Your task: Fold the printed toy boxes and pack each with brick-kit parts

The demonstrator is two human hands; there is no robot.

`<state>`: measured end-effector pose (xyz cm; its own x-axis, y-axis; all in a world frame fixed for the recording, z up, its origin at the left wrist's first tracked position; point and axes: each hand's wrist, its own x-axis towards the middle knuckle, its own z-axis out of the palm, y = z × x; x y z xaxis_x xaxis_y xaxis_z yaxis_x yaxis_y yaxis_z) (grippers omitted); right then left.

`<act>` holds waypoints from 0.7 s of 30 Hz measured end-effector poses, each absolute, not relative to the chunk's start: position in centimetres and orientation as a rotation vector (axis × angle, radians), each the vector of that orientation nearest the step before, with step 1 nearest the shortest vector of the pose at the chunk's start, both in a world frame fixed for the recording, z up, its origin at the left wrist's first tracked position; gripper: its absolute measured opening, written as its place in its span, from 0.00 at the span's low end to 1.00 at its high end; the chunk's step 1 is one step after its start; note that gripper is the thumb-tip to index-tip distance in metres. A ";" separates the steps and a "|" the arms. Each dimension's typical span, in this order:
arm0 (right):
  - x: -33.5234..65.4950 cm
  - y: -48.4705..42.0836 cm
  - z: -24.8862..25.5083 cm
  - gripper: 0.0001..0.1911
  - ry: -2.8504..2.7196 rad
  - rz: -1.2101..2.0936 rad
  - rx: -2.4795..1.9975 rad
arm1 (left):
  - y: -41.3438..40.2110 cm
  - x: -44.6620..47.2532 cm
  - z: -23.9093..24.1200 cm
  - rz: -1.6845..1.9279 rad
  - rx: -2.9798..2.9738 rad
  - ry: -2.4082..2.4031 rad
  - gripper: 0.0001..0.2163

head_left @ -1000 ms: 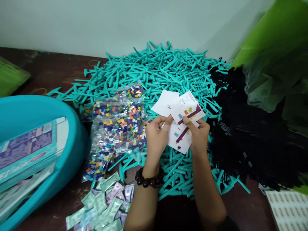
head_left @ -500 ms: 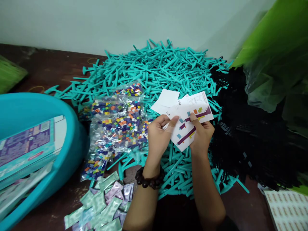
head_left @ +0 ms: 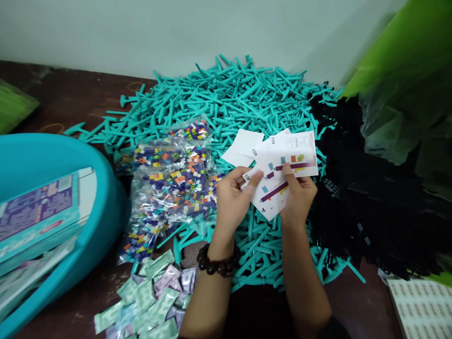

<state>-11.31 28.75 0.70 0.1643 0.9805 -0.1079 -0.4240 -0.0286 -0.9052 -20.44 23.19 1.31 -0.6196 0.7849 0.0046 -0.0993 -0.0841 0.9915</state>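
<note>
Several printed paper sheets are fanned out between my two hands, with coloured block pictures and the number 403 on them. My left hand, with a dark bead bracelet at its wrist, pinches the sheets' left corners between thumb and fingers. On the other side, my right hand grips them with the thumb on top. Blank white papers lie just beyond, on a big heap of turquoise plastic hammer-shaped pieces. Clear bags of small coloured bricks rest left of my left hand.
At the left stands a turquoise tub holding printed cards. Small green and purple sachets lie in front. Black plastic pieces pile up at right, under green bags. A stack of printed sheets sits bottom right.
The sheets have fanned differently: the upper one has turned level and moved slightly right with my right hand, showing more of the numbers. My left hand has hardly moved.
</note>
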 end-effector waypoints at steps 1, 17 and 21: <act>-11.4 28.7 0.7 0.16 -0.724 1.300 -1.011 | 23.2 -20.4 1.2 1.782 0.740 1.583 0.20; -11.5 29.2 0.8 0.18 -0.633 1.198 -0.961 | 22.5 -21.9 1.4 1.668 0.809 1.366 0.18; -11.6 29.0 0.9 0.20 -0.658 1.268 -0.901 | 22.5 -21.7 1.4 1.634 0.799 1.502 0.14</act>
